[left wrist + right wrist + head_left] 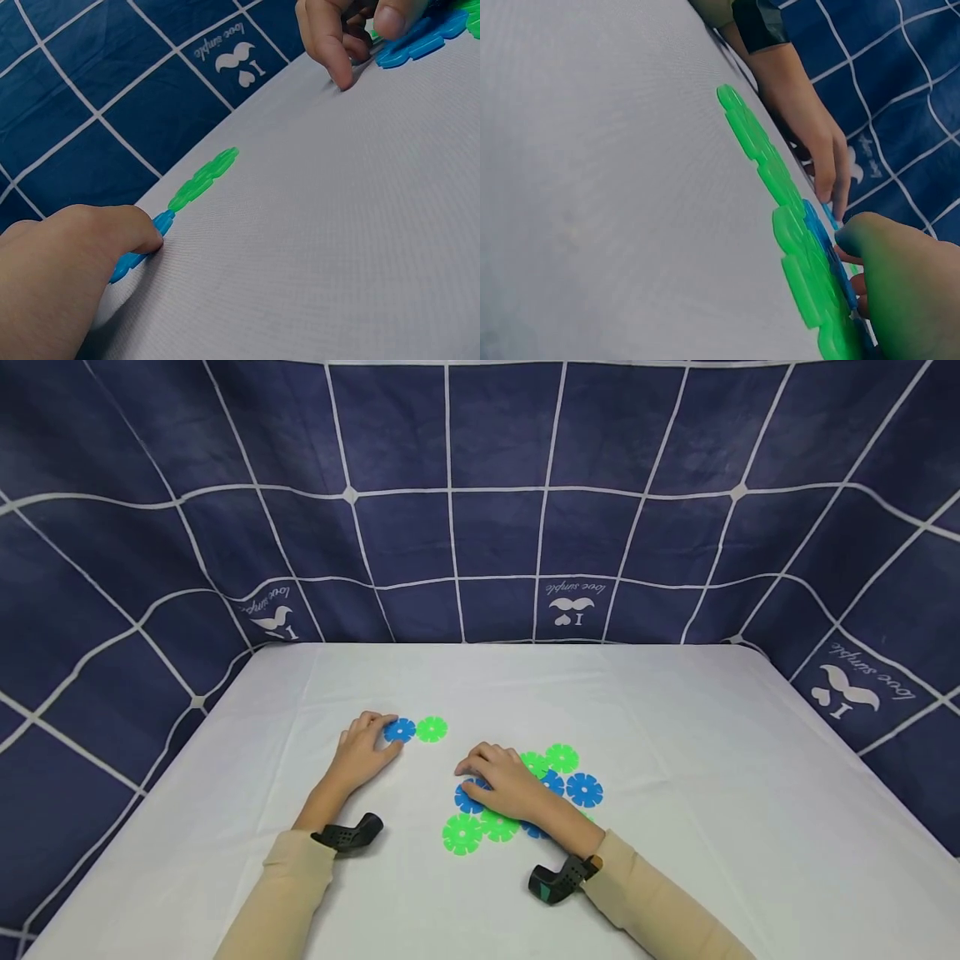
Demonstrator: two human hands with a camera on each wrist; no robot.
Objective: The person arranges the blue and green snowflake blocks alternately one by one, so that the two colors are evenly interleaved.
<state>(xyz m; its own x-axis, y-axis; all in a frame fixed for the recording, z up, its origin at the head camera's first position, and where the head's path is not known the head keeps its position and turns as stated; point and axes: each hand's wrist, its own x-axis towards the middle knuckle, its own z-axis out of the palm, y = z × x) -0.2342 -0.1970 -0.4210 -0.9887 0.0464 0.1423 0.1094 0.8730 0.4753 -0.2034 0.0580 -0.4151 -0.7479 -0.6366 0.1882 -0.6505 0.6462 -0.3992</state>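
In the head view, my left hand (362, 752) rests at the left, its thumb and forefinger at opposite edges of a blue snowflake building disc (401, 730) lying flat. A green snowflake disc (432, 729) sits close beside it on the right. My right hand (506, 782) reaches over a loose group of discs, thumb above a blue disc (467, 799) and fingers spread past it. The left wrist view shows a right fingertip (343, 79) down by the cloth. Part of the group lies hidden under the right hand and forearm.
Around the right hand lie more notched discs, such as a green one (462, 834) in front and a blue one (585, 790) to the right. White cloth (675, 735) covers the table. A dark blue checked curtain (495, 527) hangs behind and along both sides.
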